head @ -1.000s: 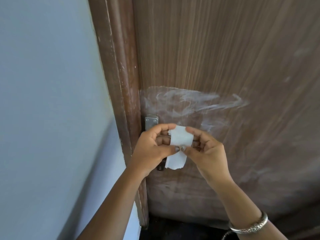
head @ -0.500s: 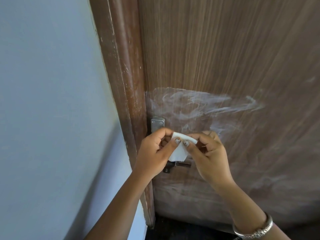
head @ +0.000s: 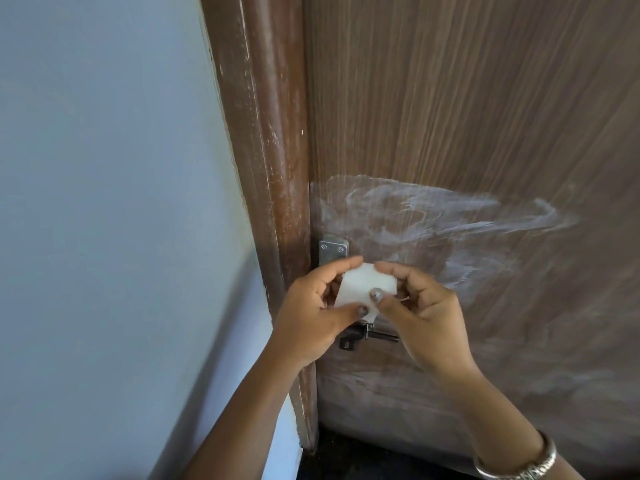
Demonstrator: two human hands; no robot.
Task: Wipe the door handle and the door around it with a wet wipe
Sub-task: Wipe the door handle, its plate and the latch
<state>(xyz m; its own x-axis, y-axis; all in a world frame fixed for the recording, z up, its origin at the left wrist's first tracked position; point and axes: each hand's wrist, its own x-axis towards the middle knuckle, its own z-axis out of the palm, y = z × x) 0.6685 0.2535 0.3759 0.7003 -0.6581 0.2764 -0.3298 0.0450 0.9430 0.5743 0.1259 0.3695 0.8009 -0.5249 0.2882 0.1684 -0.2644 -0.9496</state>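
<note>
A small white wet wipe (head: 363, 289) is pinched between both hands in front of the brown wooden door (head: 467, 116). My left hand (head: 318, 313) grips its left edge, my right hand (head: 422, 313) its right edge. The metal handle plate (head: 333, 250) shows just above the hands at the door's left edge. Below them a dark latch with a key (head: 367, 336) sticks out. Most of the handle is hidden behind the hands and wipe. Whitish wet smears (head: 433, 216) cover the door around the handle.
A brown, scuffed door frame (head: 270, 168) runs down left of the door. A pale blue wall (head: 104, 202) fills the left side. Dark floor (head: 363, 462) shows at the door's foot. A silver bangle (head: 519, 469) sits on the right wrist.
The wipe, hanging long a second ago, was bunched between the fingers and is now held flat as a small square. Both hands stay in front of the handle.
</note>
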